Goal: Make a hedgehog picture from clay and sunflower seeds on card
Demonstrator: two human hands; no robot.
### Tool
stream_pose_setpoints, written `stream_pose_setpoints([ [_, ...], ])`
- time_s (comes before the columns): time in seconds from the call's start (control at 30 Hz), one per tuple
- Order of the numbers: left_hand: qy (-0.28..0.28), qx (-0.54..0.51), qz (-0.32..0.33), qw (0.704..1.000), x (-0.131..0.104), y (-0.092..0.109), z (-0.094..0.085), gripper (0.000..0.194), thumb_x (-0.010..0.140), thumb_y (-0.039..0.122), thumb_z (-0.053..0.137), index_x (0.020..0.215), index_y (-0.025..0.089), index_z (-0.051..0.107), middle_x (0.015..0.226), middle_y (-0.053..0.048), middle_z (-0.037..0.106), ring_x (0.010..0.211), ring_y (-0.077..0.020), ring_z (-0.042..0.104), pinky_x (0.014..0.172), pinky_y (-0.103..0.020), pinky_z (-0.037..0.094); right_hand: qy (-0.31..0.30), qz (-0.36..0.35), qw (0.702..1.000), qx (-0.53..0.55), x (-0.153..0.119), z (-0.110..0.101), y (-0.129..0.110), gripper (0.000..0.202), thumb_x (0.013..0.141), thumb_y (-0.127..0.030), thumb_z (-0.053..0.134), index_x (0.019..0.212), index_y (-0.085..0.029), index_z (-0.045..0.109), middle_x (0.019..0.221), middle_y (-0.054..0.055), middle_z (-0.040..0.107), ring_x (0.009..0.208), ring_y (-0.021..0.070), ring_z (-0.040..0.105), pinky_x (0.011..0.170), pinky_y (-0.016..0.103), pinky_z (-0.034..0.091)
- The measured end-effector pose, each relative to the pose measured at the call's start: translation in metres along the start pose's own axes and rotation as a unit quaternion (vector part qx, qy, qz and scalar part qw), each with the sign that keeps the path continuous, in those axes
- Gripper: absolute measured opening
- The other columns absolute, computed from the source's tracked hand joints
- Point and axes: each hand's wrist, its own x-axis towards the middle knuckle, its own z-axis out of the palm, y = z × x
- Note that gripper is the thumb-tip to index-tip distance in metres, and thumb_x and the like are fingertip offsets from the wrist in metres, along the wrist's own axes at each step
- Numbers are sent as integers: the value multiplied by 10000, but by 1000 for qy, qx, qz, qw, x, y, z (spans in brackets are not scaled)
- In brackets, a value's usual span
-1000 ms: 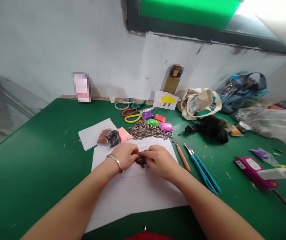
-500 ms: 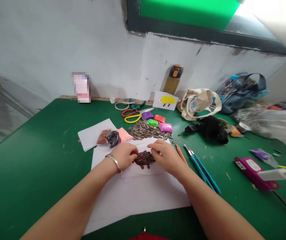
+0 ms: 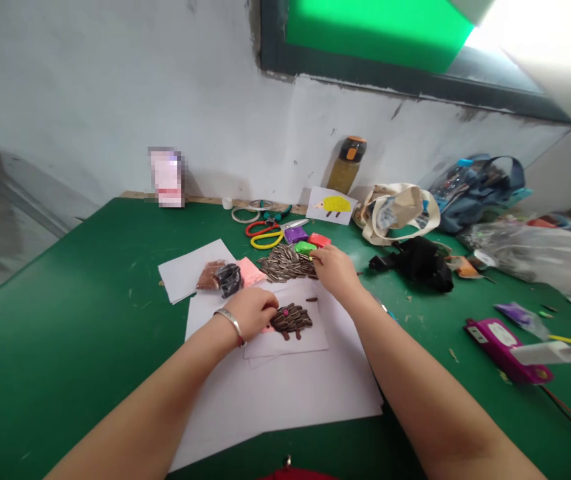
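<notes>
A hedgehog figure point(image 3: 292, 319) covered with sunflower seeds, with a pink dot and brown feet, lies on a small white sheet point(image 3: 285, 345) over larger white paper point(image 3: 285, 393). At its left edge is my left hand point(image 3: 251, 313), fingers bent together; whatever they hold is hidden. My right hand point(image 3: 335, 270) reaches over the right side of the seed pile point(image 3: 285, 265), beside the green clay pack point(image 3: 305, 247). Its fingers are closed, and what is between them is too small to tell. One loose seed point(image 3: 312, 299) lies near the sheet's upper edge.
Behind the seeds are scissors point(image 3: 270, 235), purple clay point(image 3: 296, 235), red clay point(image 3: 320, 239) and a yellow hedgehog card point(image 3: 332, 205). Brown and black clay packs point(image 3: 212, 275) lie left. A bottle point(image 3: 346, 165), cloth bag point(image 3: 399, 212), black cloth point(image 3: 418, 265) and magenta device point(image 3: 508, 350) stand or lie right.
My right hand has moved from the hedgehog figure up to the seed pile, uncovering the figure's right side. My left hand stays by the figure. The view has shifted slightly.
</notes>
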Motion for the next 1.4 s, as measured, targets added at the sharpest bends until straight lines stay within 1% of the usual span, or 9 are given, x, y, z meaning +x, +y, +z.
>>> stream_pose_setpoints([
  [0.27, -2, -14, 4, 1000, 2, -2, 1, 233, 766, 186, 446, 765, 199, 679, 687, -7, 661, 673, -151, 576, 565, -233, 357, -12, 12, 1000, -18, 10, 22, 5, 249, 839, -185, 417, 826, -194, 665, 862, 77, 600, 830, 197, 530, 691, 276, 350],
  [0.47, -13, -21, -5, 1000, 1, 3, -2, 233, 782, 199, 440, 748, 193, 671, 636, 1, 647, 638, -143, 571, 550, -228, 350, 14, 30, 999, -23, 7, 17, 1, 215, 835, -140, 400, 884, -170, 607, 930, 97, 607, 825, 201, 535, 675, 273, 351],
  [0.67, -4, -28, 0, 1000, 1, 3, -2, 228, 785, 207, 443, 722, 190, 661, 624, 3, 642, 620, -138, 566, 542, -230, 345, 27, 15, 999, -25, -2, 14, 8, 219, 789, -95, 406, 849, -170, 603, 805, 80, 631, 753, 202, 540, 649, 281, 343],
  [0.8, 0, -21, 8, 1000, 0, 3, -2, 231, 784, 213, 444, 685, 189, 652, 628, 0, 645, 615, -142, 564, 535, -237, 340, 63, -10, 997, 37, -1, 17, 12, 260, 807, -117, 400, 908, -179, 632, 838, 75, 636, 783, 199, 545, 683, 282, 367],
  [0.97, 19, -28, 11, 999, 0, 2, -1, 245, 792, 232, 446, 681, 196, 662, 656, 3, 663, 649, -151, 587, 558, -243, 373, 88, -18, 986, 140, -5, 11, 8, 199, 812, -177, 441, 768, -183, 635, 756, 39, 616, 718, 170, 534, 664, 270, 376],
  [1.13, 142, -124, -10, 982, 1, 1, 3, 247, 812, 332, 487, 896, 206, 682, 938, -11, 701, 822, -166, 630, 751, -268, 468, 118, 23, 951, 286, -18, -3, -13, 160, 815, -211, 457, 784, -193, 613, 664, -17, 577, 601, 121, 487, 586, 236, 365],
  [1.27, 190, -274, -33, 942, 0, 4, 4, 472, 742, 412, 600, 1156, 186, 590, 1077, -45, 670, 891, -168, 644, 812, -267, 500, 73, 31, 902, 424, -33, -10, -42, 146, 811, -259, 497, 857, -187, 614, 743, -2, 607, 659, 126, 528, 614, 237, 407],
  [1.33, 194, -303, -23, 933, -1, 7, 2, 421, 746, 402, 598, 1108, 187, 619, 995, -35, 694, 871, -166, 652, 808, -266, 503, 40, 16, 891, 453, -39, -12, -55, 141, 809, -251, 498, 836, -191, 623, 759, -4, 608, 666, 122, 529, 624, 235, 414],
  [1.4, 193, -301, -17, 934, -3, 9, 0, 276, 776, 376, 560, 945, 189, 674, 826, -14, 707, 776, -158, 662, 753, -258, 507, 15, -3, 891, 455, -43, -13, -63, 137, 800, -222, 500, 808, -197, 634, 738, -15, 602, 664, 115, 524, 627, 230, 410],
])
